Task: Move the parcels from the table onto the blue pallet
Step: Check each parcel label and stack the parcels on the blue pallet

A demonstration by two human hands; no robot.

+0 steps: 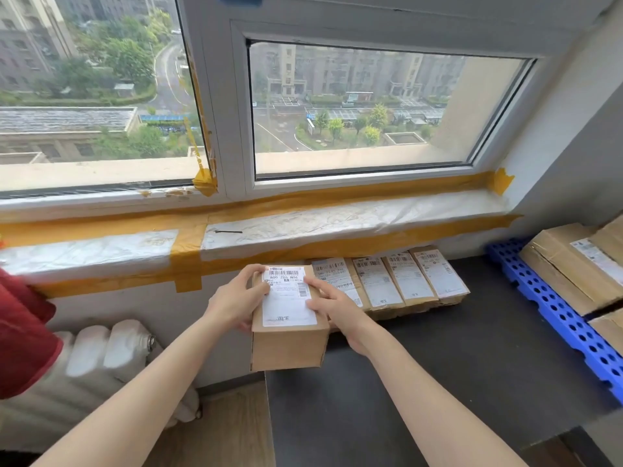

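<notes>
A small brown cardboard parcel [286,342] with a white shipping label is held up between both hands, over the left edge of the dark table [438,365]. My left hand [236,298] grips its left side, thumb on the label. My right hand [332,305] grips its right side, fingers curled over the top edge. Behind it, a row of several similar labelled parcels [397,281] lies side by side on the table against the wall under the sill. The blue perforated pallet [556,311] lies on the table's right side, carrying larger brown boxes [573,271].
A taped, plastic-covered window sill [269,227] overhangs the row of parcels. A white radiator [101,352] stands at lower left, beside a red cloth [23,332]. Wooden floor [219,429] shows left of the table. A grey wall [573,146] rises at the right.
</notes>
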